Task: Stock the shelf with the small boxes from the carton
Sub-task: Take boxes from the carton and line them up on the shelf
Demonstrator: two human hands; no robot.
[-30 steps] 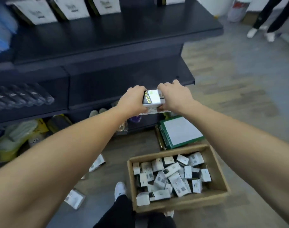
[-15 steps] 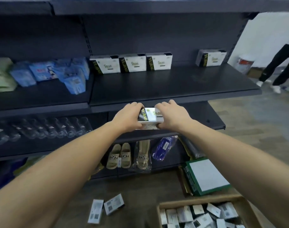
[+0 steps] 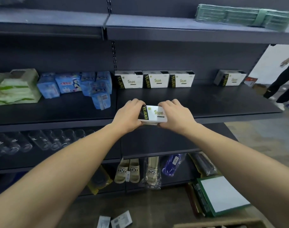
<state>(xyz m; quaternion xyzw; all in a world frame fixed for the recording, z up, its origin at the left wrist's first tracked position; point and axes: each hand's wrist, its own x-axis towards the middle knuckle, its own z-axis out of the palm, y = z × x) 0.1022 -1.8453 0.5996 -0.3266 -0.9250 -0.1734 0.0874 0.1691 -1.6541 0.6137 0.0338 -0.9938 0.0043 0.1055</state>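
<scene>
Shelf [image 3: 198, 99]: matt dark painted metal. Held box [image 3: 152, 115]: glossy white card, black band. Blue packs [image 3: 69, 83]: shiny plastic film. Carton [image 3: 222, 225]: rough brown cardboard.

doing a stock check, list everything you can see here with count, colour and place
held box: 1, white with black end, above the shelf front edge
shelf: dark, middle tier
placed boxes: 4, white and black, shelf back; three together, one apart on the right
blue packs: several, left bay
green packs: pale green, far left
slippers: beige, bottom tier
carton: brown, only its rim shows, bottom right
floor boxes: 2, white
left hand: grips the box's left end
right hand: grips its right end
</scene>
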